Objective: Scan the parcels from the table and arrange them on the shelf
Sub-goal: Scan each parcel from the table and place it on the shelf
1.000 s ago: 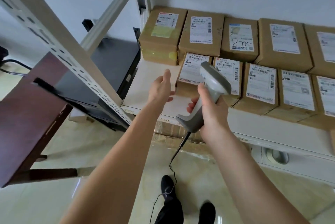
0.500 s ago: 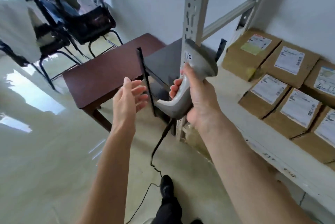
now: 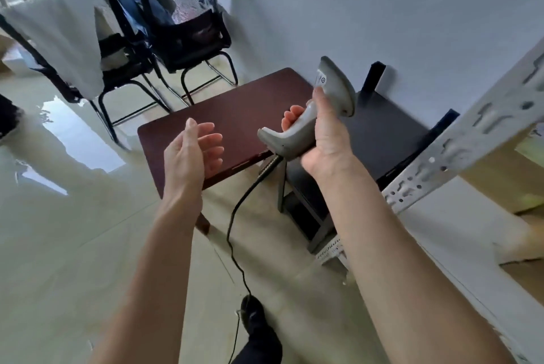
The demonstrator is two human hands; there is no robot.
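My right hand [image 3: 322, 139] grips a grey barcode scanner [image 3: 329, 98] by its handle, head pointing up. Its black cable [image 3: 235, 216] hangs down to the floor. My left hand [image 3: 191, 154] is open with fingers apart and holds nothing, hovering over the near edge of a dark brown table [image 3: 229, 116]. No parcel lies on the visible tabletop. The grey perforated upright of the shelf [image 3: 459, 142] crosses the right side, blurred; the parcels on the shelf are out of view.
A black low table [image 3: 379, 134] stands between the brown table and the shelf. Two black mesh chairs [image 3: 188, 25] stand at the back left, one draped with a white cloth [image 3: 59, 30]. My shoe [image 3: 253, 313] is on the glossy tiled floor.
My view has swung left from the shelf of parcels to the brown table. My left hand left the parcel on the shelf and now hangs open; the scanner stayed in my right hand.
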